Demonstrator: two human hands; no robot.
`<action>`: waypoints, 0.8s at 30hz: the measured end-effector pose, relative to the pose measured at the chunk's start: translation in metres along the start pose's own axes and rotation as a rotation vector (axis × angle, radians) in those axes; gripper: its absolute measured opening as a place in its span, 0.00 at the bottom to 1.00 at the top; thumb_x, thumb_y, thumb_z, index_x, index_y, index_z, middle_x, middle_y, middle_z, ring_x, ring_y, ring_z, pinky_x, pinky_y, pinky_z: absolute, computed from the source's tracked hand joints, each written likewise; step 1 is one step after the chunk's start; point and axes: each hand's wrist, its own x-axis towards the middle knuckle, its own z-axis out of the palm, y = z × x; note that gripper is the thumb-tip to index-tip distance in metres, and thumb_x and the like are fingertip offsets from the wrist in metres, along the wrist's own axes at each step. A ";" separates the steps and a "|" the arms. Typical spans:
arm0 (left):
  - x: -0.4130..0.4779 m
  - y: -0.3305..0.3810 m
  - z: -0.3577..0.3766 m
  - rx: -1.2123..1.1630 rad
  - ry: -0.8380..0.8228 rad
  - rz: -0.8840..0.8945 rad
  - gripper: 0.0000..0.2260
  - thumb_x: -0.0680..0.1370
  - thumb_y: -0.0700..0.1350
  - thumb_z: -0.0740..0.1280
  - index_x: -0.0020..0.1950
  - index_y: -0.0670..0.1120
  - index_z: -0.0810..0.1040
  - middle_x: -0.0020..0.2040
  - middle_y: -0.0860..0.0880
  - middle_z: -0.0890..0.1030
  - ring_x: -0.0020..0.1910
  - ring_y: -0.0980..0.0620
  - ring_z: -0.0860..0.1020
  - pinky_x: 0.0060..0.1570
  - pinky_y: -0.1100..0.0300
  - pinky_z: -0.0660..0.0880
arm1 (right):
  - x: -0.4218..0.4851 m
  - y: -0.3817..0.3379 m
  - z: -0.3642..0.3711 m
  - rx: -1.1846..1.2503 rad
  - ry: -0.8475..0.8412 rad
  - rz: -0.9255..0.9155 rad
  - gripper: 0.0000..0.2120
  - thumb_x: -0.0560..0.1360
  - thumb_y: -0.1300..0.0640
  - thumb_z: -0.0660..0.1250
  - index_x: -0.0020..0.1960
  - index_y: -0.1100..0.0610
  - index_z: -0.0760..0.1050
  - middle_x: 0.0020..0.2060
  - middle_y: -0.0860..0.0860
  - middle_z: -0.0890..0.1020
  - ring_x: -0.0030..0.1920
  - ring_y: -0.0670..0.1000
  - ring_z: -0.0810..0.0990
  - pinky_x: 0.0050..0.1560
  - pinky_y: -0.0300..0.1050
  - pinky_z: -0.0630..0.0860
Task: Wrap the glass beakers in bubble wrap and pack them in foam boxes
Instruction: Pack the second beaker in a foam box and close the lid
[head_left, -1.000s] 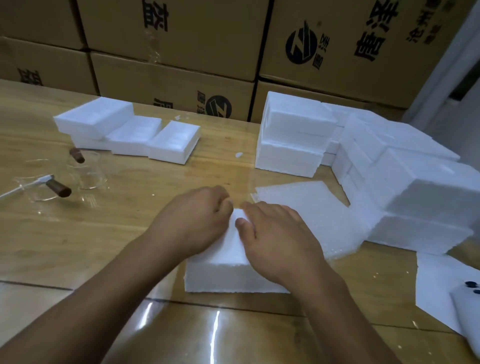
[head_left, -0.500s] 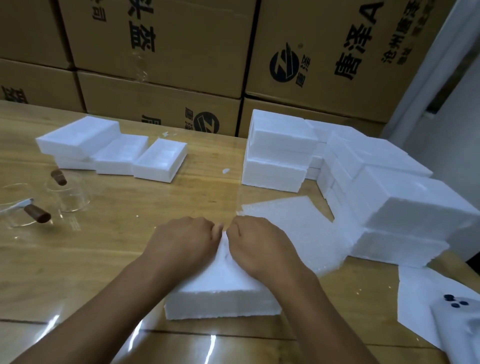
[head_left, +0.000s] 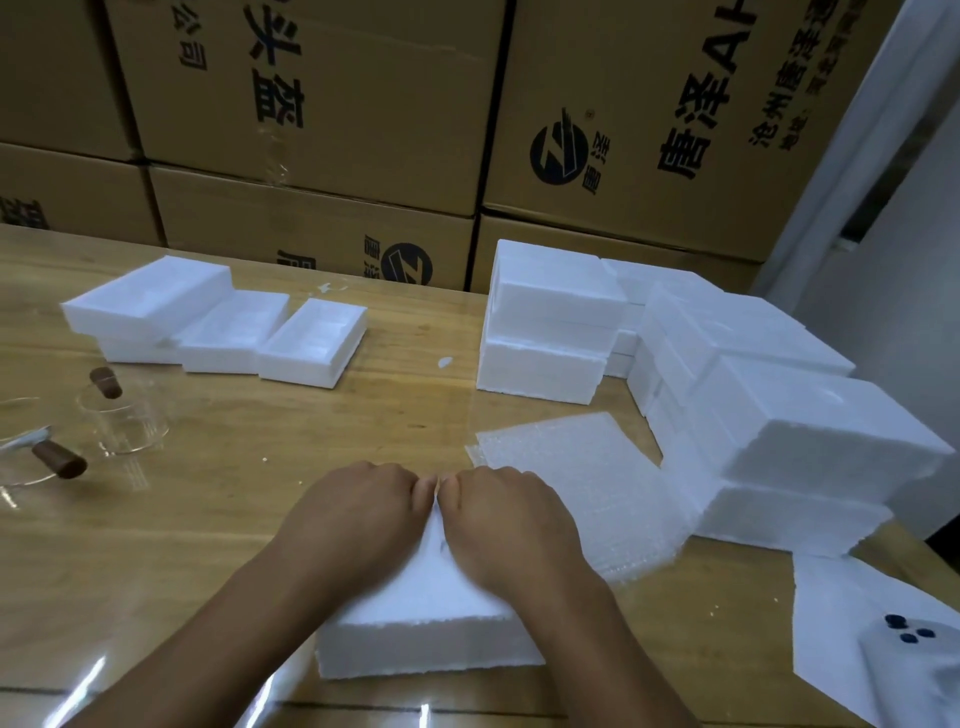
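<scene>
Tabletop (head_left: 218, 519) | left hand (head_left: 358, 525), right hand (head_left: 511, 527) still apparently gripping foam box (head_left: 426, 644)

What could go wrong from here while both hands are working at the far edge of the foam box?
1. The left hand and right hand curl over the far edge of the foam box; its near edge looks ragged, so hard pulling might snap it.
2. The glass beakers sit unwrapped on the table to the left; a swinging forearm could knock them.
</scene>
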 end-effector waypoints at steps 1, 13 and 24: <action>-0.001 0.000 -0.001 0.003 0.003 0.015 0.21 0.84 0.56 0.49 0.32 0.51 0.61 0.29 0.48 0.66 0.27 0.54 0.64 0.28 0.64 0.61 | 0.000 0.000 0.000 -0.004 0.002 -0.005 0.09 0.80 0.59 0.52 0.41 0.53 0.62 0.43 0.53 0.80 0.37 0.54 0.67 0.41 0.49 0.60; -0.002 0.000 0.004 0.019 0.018 -0.007 0.22 0.83 0.58 0.49 0.32 0.51 0.62 0.29 0.48 0.67 0.26 0.55 0.62 0.27 0.66 0.59 | -0.001 0.000 0.005 -0.020 -0.010 -0.043 0.05 0.79 0.58 0.53 0.45 0.51 0.65 0.46 0.52 0.80 0.42 0.56 0.74 0.45 0.51 0.61; 0.000 -0.001 0.003 0.021 0.016 0.013 0.21 0.83 0.56 0.48 0.33 0.51 0.62 0.29 0.50 0.66 0.27 0.55 0.63 0.28 0.63 0.60 | 0.000 0.002 0.006 -0.015 -0.023 -0.021 0.08 0.77 0.59 0.54 0.40 0.52 0.60 0.43 0.51 0.79 0.38 0.54 0.67 0.46 0.50 0.63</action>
